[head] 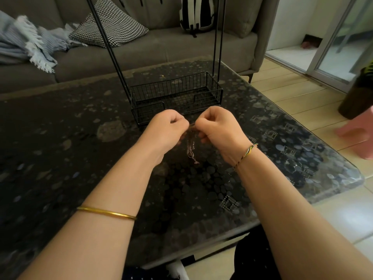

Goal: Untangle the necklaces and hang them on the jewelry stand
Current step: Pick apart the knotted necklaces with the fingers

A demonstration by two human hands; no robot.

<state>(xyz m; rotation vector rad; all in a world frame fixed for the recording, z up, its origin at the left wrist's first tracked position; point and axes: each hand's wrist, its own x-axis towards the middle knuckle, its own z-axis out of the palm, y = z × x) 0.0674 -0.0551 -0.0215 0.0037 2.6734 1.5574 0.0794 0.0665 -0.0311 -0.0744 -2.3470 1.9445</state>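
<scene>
Over on the left, a fringed blue-grey blanket [30, 43] lies crumpled on the grey sofa [161, 47], with a houndstooth cushion [113, 27] propped beside it. A gold bangle [107, 213] sits on the person's left forearm. The left hand [167, 130] is held above the dark patterned counter [60, 138], its fingers [177, 120] curled in tight and pinching the top of the necklaces [191, 146]. The thin chains hang in a tangled bunch between the two hands, a clasp end dangling low, over the counter and just in front of the jewelry stand [177, 96]. That stand is a black wire basket with thin rods rising out of frame, and nothing hangs on what I can see of it. The right hand [220, 128] mirrors the left, fingers closed and pinching the same bunch from the other side, a braided thread bracelet [247, 153] at the wrist. Further right, off the counter's edge, something pink [361, 134] stands on the tiled floor.
</scene>
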